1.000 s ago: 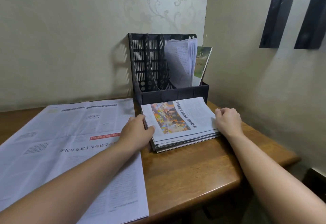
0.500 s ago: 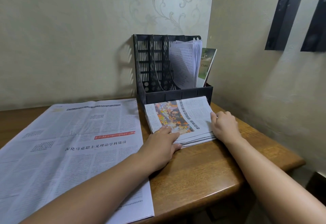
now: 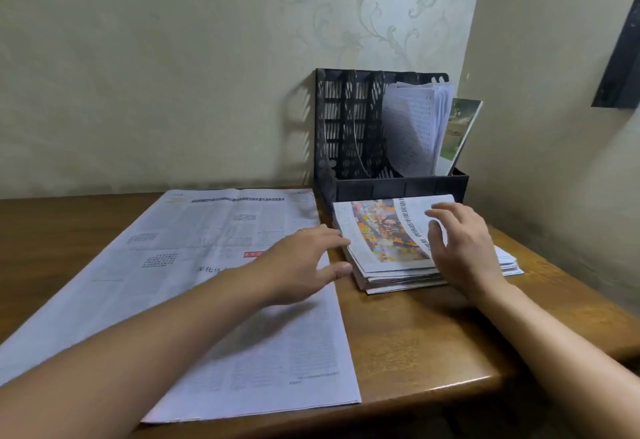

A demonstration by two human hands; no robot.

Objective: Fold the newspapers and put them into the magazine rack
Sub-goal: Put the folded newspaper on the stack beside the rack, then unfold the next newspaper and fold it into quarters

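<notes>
A folded newspaper stack (image 3: 384, 241) with a colourful photo on top lies on the wooden table in front of the black magazine rack (image 3: 349, 134). My left hand (image 3: 304, 262) hovers at the stack's left edge with fingers spread, thumb near its lower left corner. My right hand (image 3: 460, 244) is over the stack's right half, fingers extended and apart above the top page. Neither hand grips anything. A large open newspaper (image 3: 194, 286) lies flat on the left of the table, partly under my left forearm.
The rack's right compartments hold white printed pages (image 3: 415, 127) and a green-covered magazine (image 3: 457, 130); its left slots look vacant. Walls close in behind and to the right. A dark box (image 3: 620, 68) hangs on the right wall. The table's front edge (image 3: 450, 393) runs near.
My right hand has lifted off the stack's right edge and now spreads above its top. My left hand has slid back to the stack's left edge. The view has shifted.
</notes>
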